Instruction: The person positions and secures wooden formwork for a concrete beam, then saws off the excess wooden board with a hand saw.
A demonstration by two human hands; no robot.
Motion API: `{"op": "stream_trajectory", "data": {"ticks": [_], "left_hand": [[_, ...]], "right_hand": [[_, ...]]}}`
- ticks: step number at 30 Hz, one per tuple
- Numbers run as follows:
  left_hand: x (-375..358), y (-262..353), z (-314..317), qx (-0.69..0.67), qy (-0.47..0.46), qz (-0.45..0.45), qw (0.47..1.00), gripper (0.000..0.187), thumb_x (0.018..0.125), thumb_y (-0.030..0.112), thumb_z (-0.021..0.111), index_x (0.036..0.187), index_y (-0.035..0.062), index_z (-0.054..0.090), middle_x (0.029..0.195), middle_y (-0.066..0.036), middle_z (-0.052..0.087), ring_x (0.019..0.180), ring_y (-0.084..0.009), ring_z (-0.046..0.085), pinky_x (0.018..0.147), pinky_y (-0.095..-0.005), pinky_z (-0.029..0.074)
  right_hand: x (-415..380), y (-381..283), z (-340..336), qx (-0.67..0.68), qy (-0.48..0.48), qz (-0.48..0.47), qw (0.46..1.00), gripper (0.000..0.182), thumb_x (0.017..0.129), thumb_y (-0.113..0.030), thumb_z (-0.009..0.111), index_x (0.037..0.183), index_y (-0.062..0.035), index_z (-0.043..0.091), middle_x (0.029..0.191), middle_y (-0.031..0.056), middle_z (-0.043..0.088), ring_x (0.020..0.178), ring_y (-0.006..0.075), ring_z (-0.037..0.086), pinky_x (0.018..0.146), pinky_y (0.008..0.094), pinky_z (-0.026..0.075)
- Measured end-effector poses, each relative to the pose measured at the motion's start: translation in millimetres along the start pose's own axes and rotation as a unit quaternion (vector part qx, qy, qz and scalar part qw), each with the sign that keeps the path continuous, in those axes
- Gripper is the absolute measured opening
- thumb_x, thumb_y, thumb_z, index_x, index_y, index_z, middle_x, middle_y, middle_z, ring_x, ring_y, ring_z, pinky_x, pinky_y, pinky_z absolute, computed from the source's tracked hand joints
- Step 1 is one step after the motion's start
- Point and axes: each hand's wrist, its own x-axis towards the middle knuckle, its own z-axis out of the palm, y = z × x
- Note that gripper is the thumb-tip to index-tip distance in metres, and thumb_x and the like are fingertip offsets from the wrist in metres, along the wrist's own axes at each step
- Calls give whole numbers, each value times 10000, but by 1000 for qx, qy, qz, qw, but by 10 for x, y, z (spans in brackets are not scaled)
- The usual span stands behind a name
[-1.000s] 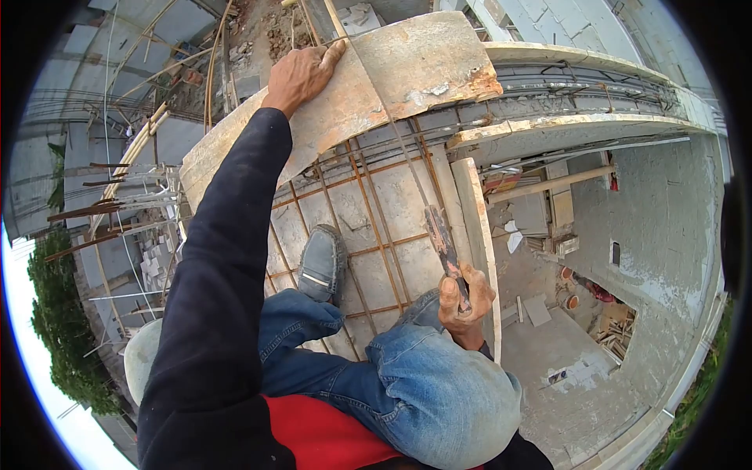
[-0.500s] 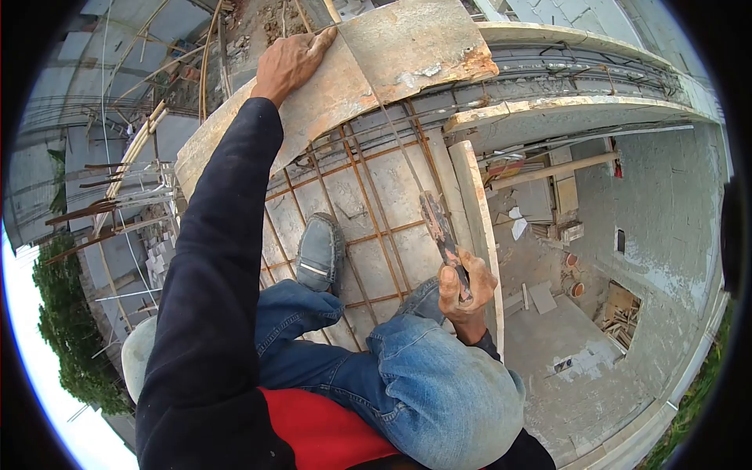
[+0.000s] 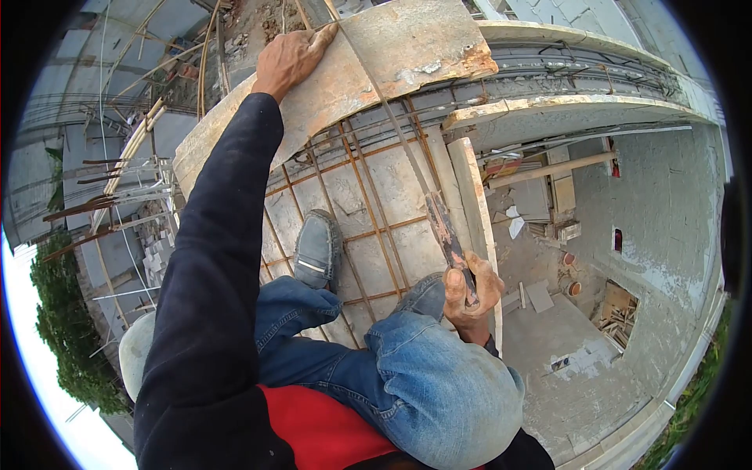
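Observation:
My right hand (image 3: 473, 288) is closed around the worn handle of a handsaw (image 3: 444, 227). The saw's long narrow blade, seen nearly edge-on, reaches away from me and crosses a curved plywood board (image 3: 423, 43). My left hand (image 3: 291, 64) grips the far edge of that board, left of the blade, thumb pointing toward it; the fingertips are partly hidden over the edge. Beneath the board and blade runs a grid of rusty rebar (image 3: 368, 184) over a pale panel, on which my shoes (image 3: 317, 251) stand.
To the right, an upright board edge (image 3: 474, 204) borders a drop to a concrete floor (image 3: 583, 345) far below. Curved formwork (image 3: 580, 106) with steel bars continues at upper right. Rebar ends (image 3: 86, 207) and bamboo poles (image 3: 141, 153) stick out at left.
My right hand and the saw handle have shifted slightly right, and the blade lies at a slightly different angle across the board. The left hand stays on the board.

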Motion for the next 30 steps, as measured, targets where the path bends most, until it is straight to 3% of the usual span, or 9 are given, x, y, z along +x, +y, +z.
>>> {"op": "stream_trajectory", "data": {"ticks": [3, 6, 7, 10, 13, 16, 18, 24, 30], "left_hand": [[-19, -2, -8, 3, 2, 3, 1000, 755, 905, 708, 336, 962, 72, 738, 765, -209, 685, 711, -349, 678, 666, -446, 523], [-10, 3, -15, 1, 26, 14, 1000, 751, 908, 704, 336, 944, 71, 738, 771, -210, 685, 719, -353, 676, 661, -448, 520], [-30, 7, 2, 1, 30, 19, 999, 749, 910, 700, 335, 934, 70, 738, 774, -210, 686, 723, -355, 675, 659, -448, 519], [8, -18, 5, -4, -7, 8, 1000, 741, 915, 692, 333, 925, 71, 738, 779, -212, 687, 728, -359, 674, 660, -448, 520], [-25, 2, 9, 23, 32, 9, 999, 745, 916, 693, 328, 924, 71, 738, 764, -209, 685, 726, -354, 676, 667, -446, 524], [4, -46, 49, 4, 23, 17, 1000, 749, 914, 697, 325, 919, 71, 736, 759, -209, 684, 736, -351, 681, 679, -448, 529], [-13, -12, 31, 4, 18, 9, 1000, 747, 915, 695, 324, 936, 73, 737, 764, -209, 686, 743, -350, 683, 683, -448, 532], [-12, 20, -18, 10, 2, -5, 1000, 720, 923, 683, 322, 1011, 101, 737, 800, -209, 694, 766, -350, 686, 697, -448, 534], [-17, 22, -39, 15, -12, -29, 999, 697, 931, 666, 323, 1014, 108, 733, 819, -209, 696, 800, -358, 683, 720, -453, 528]], "right_hand": [[-42, -31, -11, 5, 2, 23, 1000, 395, 884, -279, 613, 987, 103, 608, 646, 115, 593, 528, 166, 581, 487, 308, 461], [-141, -70, -54, 5, 17, 56, 998, 388, 829, -284, 682, 1012, 54, 638, 733, 165, 645, 608, 305, 631, 563, 389, 496], [-158, -58, -85, 3, 15, 58, 998, 388, 829, -284, 682, 1012, 54, 638, 733, 165, 645, 608, 305, 631, 563, 389, 496], [-154, -11, -103, 44, -39, -20, 998, 392, 877, -293, 619, 947, 92, 599, 599, 92, 581, 509, 158, 575, 473, 294, 452], [-138, 25, 16, -15, 64, -28, 997, 388, 879, -299, 621, 937, 85, 598, 584, 83, 576, 505, 153, 571, 472, 293, 449], [-160, 10, -43, 19, 50, 28, 998, 391, 884, -303, 616, 957, 81, 600, 577, 76, 573, 503, 147, 566, 475, 295, 449], [-48, -36, -50, 10, 8, 12, 1000, 385, 894, -303, 603, 974, 74, 600, 566, 67, 568, 499, 140, 561, 475, 292, 444], [-98, 109, -146, 4, 1, -13, 1000, 381, 904, -297, 577, 985, 75, 593, 571, 71, 582, 497, 142, 568, 478, 283, 444], [3, 57, -184, 18, 9, 28, 999, 395, 915, -332, 540, 958, 57, 598, 574, 72, 596, 498, 155, 584, 497, 285, 459]]}}
